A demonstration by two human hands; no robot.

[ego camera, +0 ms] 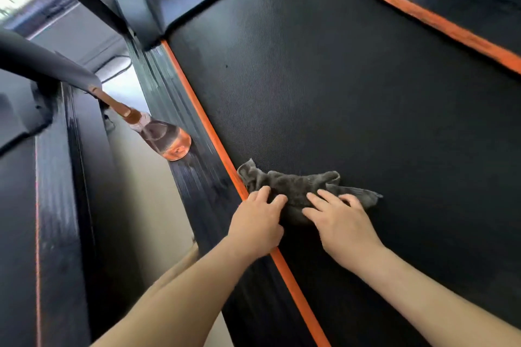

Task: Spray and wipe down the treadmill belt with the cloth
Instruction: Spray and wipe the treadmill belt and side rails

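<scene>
Though bunched, the cloth [296, 184] lies crosswise on the belt [338, 87].

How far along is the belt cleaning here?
Spraying looks done: the spray bottle stands set aside on the side rail. In hand: left hand and right hand rest on the grey cloth on the treadmill belt beside the orange stripe. Left: wiping likely remains across the belt's far stretch.
</scene>
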